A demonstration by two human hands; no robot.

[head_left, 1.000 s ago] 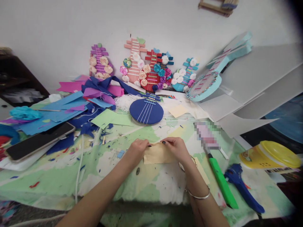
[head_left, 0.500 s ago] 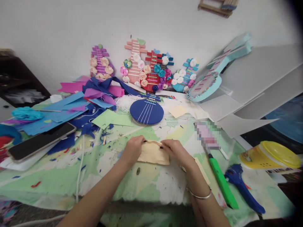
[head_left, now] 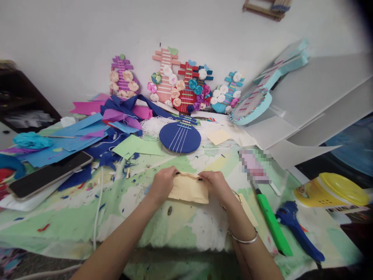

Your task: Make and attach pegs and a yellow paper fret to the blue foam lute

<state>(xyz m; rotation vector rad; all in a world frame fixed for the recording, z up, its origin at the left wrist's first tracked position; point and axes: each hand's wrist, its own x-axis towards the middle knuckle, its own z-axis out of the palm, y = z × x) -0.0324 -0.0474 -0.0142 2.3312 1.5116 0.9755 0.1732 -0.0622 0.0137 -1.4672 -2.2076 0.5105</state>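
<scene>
Spreading beneath the scene, a stained green-and-white tablecloth (head_left: 116, 225) holds a round-bodied navy lute model (head_left: 180, 139) with white strings and, at right, a green-handled cutter (head_left: 273, 223). On the lute's near side, a cream sheet of paper (head_left: 189, 189), its far edge crumpled, spans the gap between the left hand (head_left: 163, 184), clamped on one end, and the right hand (head_left: 215, 184), pinching the other.

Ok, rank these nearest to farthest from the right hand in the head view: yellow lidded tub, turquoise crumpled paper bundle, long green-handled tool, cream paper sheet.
1. Cream paper sheet: pinched by the right hand.
2. Long green-handled tool: to its right.
3. Yellow lidded tub: farther right.
4. Turquoise crumpled paper bundle: far left.
</scene>
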